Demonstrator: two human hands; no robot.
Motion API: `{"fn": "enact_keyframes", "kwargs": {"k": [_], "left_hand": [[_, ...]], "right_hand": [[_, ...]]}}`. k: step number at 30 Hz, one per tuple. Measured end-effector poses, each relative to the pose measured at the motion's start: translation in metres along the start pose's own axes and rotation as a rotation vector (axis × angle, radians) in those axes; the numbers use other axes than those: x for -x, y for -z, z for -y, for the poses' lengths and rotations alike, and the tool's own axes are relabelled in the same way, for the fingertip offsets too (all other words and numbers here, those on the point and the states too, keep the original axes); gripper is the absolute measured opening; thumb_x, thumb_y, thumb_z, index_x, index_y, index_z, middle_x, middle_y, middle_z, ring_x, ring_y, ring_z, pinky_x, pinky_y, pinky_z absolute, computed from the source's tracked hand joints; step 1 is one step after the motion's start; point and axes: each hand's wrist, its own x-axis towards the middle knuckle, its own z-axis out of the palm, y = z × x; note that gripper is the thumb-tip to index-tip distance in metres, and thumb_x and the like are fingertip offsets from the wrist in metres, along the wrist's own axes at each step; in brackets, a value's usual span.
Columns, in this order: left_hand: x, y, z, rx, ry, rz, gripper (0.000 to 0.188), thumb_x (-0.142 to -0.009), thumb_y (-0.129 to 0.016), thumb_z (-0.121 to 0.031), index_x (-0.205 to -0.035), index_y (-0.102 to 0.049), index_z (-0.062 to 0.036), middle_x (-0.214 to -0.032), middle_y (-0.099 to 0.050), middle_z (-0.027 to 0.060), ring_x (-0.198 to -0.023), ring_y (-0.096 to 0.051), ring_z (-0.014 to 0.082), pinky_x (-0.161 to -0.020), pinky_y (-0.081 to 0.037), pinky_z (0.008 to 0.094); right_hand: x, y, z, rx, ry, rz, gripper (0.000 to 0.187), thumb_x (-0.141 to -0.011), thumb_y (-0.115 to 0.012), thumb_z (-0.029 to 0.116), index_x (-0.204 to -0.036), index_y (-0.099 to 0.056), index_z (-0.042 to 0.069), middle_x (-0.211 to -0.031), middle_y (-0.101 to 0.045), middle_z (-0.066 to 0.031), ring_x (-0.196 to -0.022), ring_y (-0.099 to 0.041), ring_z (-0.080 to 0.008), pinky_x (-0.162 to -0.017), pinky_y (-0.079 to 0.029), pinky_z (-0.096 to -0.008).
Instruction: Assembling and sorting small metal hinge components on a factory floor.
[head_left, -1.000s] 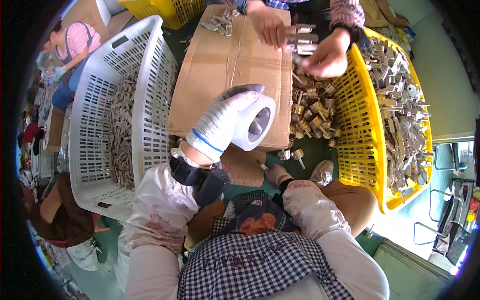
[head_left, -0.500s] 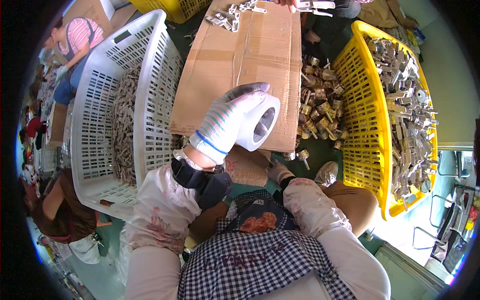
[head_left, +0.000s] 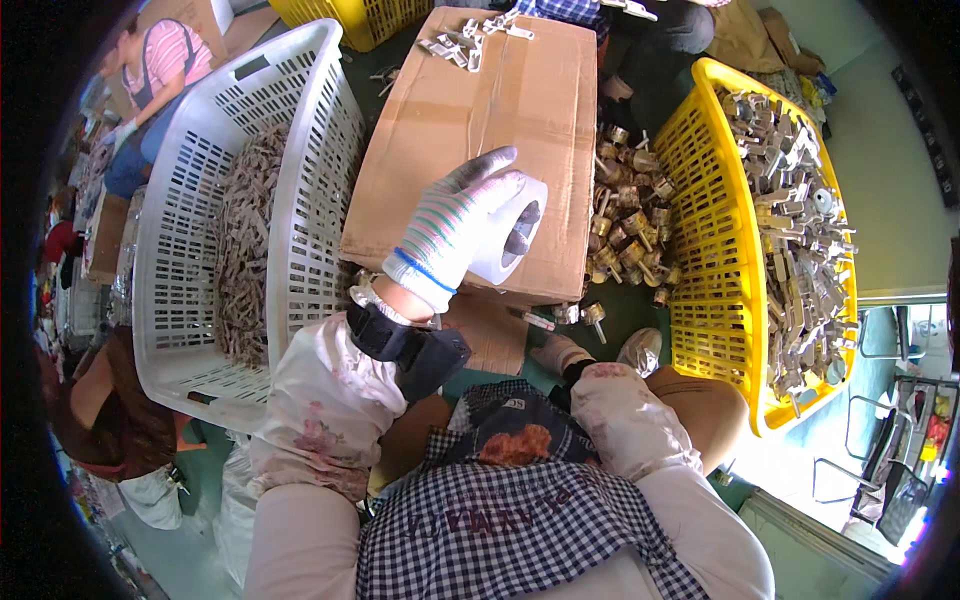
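Observation:
My left hand (head_left: 455, 225), in a striped white glove with dark fingertips, grips a roll of white tape (head_left: 490, 248). Some of its fingers show inside the roll's core, and the roll's edge faces right. Behind and below it lies a closed brown cardboard box (head_left: 410, 190). My right hand (head_left: 558, 352), gloved too, is low beside the box's near end, close to a loose cardboard flap (head_left: 490, 340). A small pale strip-like thing (head_left: 537, 320) lies just above that hand. Its fingers are too small and partly hidden to make out.
On the left stands a white basket (head_left: 285, 240) of small metal parts; on the right, a yellow basket (head_left: 712, 290) piled with metal pieces. Brass-coloured fittings (head_left: 630, 230) lie heaped between box and yellow basket. Several clips (head_left: 470, 45) sit on the box's far end. A person (head_left: 165, 70) works at far left.
The tape roll and my left hand have shifted slightly left and down. The other person's hand holding metal pieces at the top has moved mostly out of view. A small pale strip now shows near my right hand.

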Motion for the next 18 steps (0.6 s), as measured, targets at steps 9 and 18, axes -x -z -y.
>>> {"fn": "enact_keyframes", "kwargs": {"k": [9,18], "left_hand": [[-0.01,0.0,-0.005,0.272,0.214,-0.112,0.047,-0.085,-0.062,-0.02,-0.126,-0.044,-0.0037,-0.084,-0.064,0.0094,-0.057,-0.06,0.0173,-0.059,-0.05,0.0298],[-0.013,-0.035,0.005,0.028,-0.078,-0.231,0.08,-0.082,-0.066,-0.022,-0.143,-0.018,-0.0031,-0.089,-0.06,0.0081,-0.075,-0.058,0.0115,-0.062,-0.047,0.0237]], "right_hand": [[0.177,0.182,0.084,-0.353,0.783,0.121,0.038,-0.095,-0.047,0.034,-0.118,-0.054,0.004,-0.098,-0.065,-0.0124,-0.087,-0.063,-0.0197,-0.082,-0.048,-0.0292],[0.194,0.224,0.103,-1.058,1.008,-0.314,0.087,-0.087,-0.064,0.017,-0.146,-0.002,0.006,-0.135,-0.037,-0.0242,-0.116,-0.043,-0.0199,-0.097,-0.036,-0.0295]]}}
